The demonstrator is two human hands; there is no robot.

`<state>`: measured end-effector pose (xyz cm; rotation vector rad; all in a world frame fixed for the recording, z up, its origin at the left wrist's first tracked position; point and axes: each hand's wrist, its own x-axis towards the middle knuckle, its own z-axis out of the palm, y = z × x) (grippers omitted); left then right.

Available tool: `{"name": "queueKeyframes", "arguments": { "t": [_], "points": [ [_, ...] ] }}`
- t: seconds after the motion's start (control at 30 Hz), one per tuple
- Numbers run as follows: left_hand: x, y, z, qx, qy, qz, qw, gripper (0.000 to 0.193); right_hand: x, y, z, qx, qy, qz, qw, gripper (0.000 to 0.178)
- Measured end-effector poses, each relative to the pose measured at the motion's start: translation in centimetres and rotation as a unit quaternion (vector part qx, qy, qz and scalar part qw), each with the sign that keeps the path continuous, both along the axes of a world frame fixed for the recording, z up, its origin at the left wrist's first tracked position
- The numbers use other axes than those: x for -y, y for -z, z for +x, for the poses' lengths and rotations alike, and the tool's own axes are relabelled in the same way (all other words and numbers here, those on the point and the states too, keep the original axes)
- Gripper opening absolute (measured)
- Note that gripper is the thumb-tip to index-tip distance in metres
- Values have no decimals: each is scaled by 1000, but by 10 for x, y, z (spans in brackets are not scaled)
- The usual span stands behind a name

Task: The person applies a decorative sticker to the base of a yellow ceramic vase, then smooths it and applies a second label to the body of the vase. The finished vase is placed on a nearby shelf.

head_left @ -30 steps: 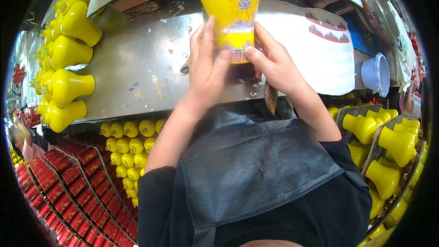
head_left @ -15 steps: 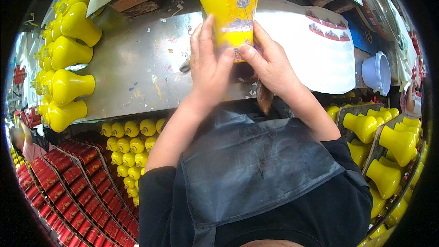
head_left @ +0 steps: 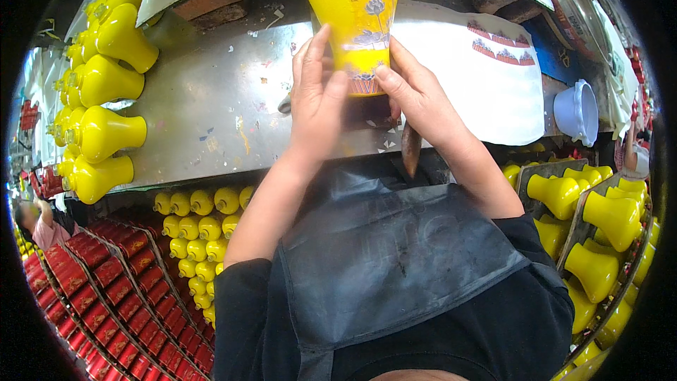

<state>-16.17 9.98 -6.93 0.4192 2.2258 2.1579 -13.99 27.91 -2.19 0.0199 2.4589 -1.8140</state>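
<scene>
A glossy yellow vase [head_left: 345,0] with a purple lotus decal and dark lettering stands upright in front of me, its patterned band at the narrow bottom. My right hand [head_left: 417,92] is closed on its lower right side, thumb pressed on the front near the band. Along the lower left side lie the fingers of my left hand [head_left: 314,102], gripping from that side; its thumb is blurred near the band. Just below my right hand, a brown pointed piece [head_left: 410,152] juts toward me; what it belongs to is hidden. White decal paper [head_left: 504,92] lies to the right.
Yellow vases [head_left: 113,130] lie in rows on the metal table's [head_left: 204,113] left end. A pale blue bucket [head_left: 577,113] sits at the right. Racks of yellow vases [head_left: 592,271] and red cylinders [head_left: 106,303] flank me. Another person [head_left: 49,226] is far left.
My left thumb has moved down and left off the band, baring more of it. My right thumb has shifted slightly right and the brown piece has tilted more upright.
</scene>
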Motion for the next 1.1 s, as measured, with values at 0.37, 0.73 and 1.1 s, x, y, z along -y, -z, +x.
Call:
{"name": "queueKeyframes", "arguments": {
  "t": [0.37, 0.73, 1.1],
  "points": [
    [-1, 2, -1, -19, -9, 3, 1000, 68, 4, 14, 1, -45, 9, 51, 998, 71],
    [2, -2, -1, -5, 6, 0, 1000, 71, 15, 9, 4, -62, 45, 84, 993, 64],
    [-2, 1, 2, -53, -6, -68, 996, 84, -3, 4, 2, -6, -26, 8, 1000, 63]
  ]
}}
